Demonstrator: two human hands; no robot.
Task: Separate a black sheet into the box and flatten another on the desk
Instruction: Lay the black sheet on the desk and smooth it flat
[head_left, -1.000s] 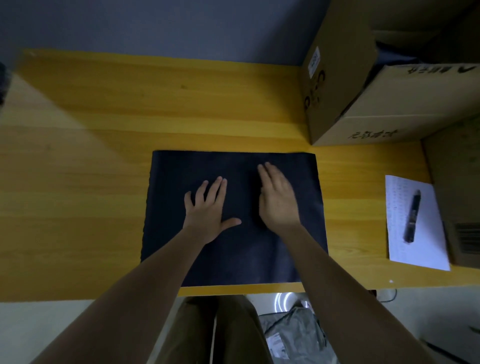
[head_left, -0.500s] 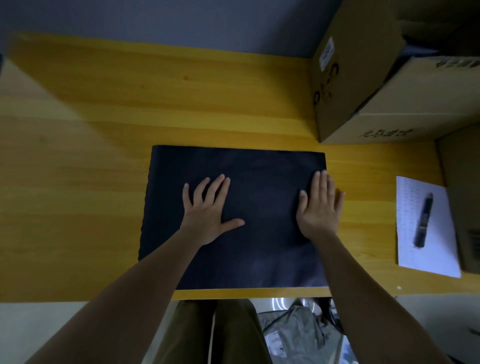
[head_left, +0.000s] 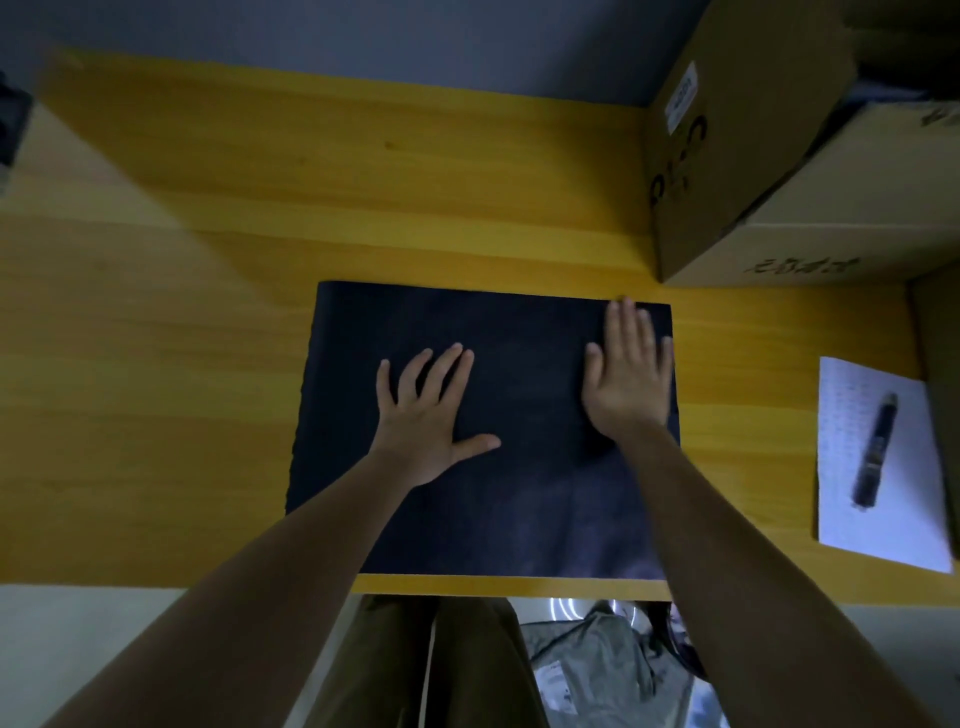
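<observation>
A black sheet (head_left: 519, 338) lies flat on the yellow wooden desk (head_left: 208, 312), its near edge close to the desk's front edge. My left hand (head_left: 426, 410) rests palm down on the sheet's middle, fingers spread. My right hand (head_left: 626, 374) lies flat near the sheet's far right corner, fingertips reaching its far edge. Neither hand grips anything. A large cardboard box (head_left: 753, 156) stands at the back right of the desk, open, with something dark showing inside.
A white sheet of paper (head_left: 852, 499) with a dark pen (head_left: 878, 452) on it lies at the desk's right side. Another cardboard box edge (head_left: 940, 338) stands at the far right. My legs and a grey bag (head_left: 597, 670) are below the desk's front edge.
My right hand slid from the sheet's middle to its right edge, then forward toward the far right corner. My left hand stayed in place.
</observation>
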